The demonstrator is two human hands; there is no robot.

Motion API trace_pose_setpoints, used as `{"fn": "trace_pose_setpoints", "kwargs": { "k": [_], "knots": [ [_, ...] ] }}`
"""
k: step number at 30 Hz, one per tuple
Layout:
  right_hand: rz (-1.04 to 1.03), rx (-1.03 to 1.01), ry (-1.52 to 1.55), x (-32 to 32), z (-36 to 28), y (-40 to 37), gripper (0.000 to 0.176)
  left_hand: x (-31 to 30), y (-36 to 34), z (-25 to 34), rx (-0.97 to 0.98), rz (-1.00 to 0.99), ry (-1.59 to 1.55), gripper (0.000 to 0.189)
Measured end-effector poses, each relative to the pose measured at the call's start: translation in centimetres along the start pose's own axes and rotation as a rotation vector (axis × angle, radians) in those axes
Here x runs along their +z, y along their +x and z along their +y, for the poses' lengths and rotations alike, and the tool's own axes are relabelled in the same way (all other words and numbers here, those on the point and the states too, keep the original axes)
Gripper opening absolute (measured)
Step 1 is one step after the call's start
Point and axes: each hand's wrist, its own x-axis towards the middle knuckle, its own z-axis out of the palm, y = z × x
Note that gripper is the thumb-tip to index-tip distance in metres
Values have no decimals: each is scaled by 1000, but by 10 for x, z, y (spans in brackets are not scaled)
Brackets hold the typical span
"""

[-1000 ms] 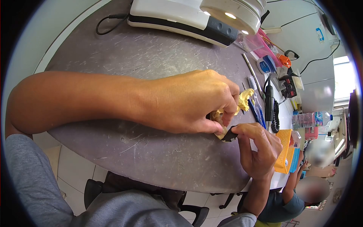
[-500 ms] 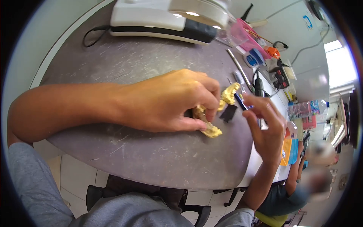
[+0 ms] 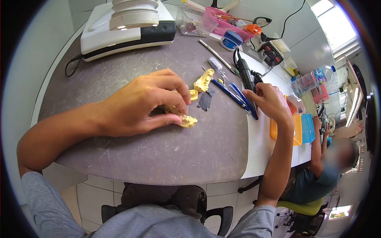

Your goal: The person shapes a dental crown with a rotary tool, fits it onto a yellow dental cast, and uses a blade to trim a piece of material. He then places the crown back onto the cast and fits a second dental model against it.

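Observation:
My left hand (image 3: 149, 101) pinches a yellow plaster dental cast (image 3: 189, 121) between thumb and fingers, low over the grey table. Part of the cast is hidden by the fingers. Just beyond the fingertips is another yellow cast piece (image 3: 203, 80), with a smaller yellow piece (image 3: 193, 95) beside it. My right hand (image 3: 272, 101) is at the table's right side, its fingers loosely curled and its thumb apart. It hovers by a black rotary handpiece (image 3: 247, 73) and several blue pen-like tools (image 3: 230, 93); no held thing shows in it.
A white machine (image 3: 131, 37) stands at the back left. A pink basket (image 3: 222, 22), a blue-lidded jar (image 3: 231, 40), a brush (image 3: 216, 63) and a dark patch (image 3: 205, 100) are on the table. Farther right are orange (image 3: 274, 129) and blue baskets (image 3: 307, 127), a bottle (image 3: 315, 79) and a seated person (image 3: 305, 186).
My right hand has let go of the dark blue pen-like tool, which now lies on the table. My left hand still holds the cast. The camera view has shifted.

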Motion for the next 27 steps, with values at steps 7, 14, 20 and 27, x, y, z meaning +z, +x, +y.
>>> {"fn": "trace_pose_setpoints", "kwargs": {
  "k": [7, 14, 20, 27],
  "knots": [
    [110, 75, 443, 6, 7, 15, 44, 0, -1, 1, 31, 36, 19, 13],
    [122, -99, 1566, 18, -21, 4, 33, -4, -3, 7, 33, 123, -31, 12],
    [203, -268, 1736, 29, -63, -34, 28, -1, -7, 23, -98, 246, -277, 14],
    [243, -712, 1272, 32, -75, -61, 33, 9, -13, 46, -462, 268, -937, 23]
  ]
}}
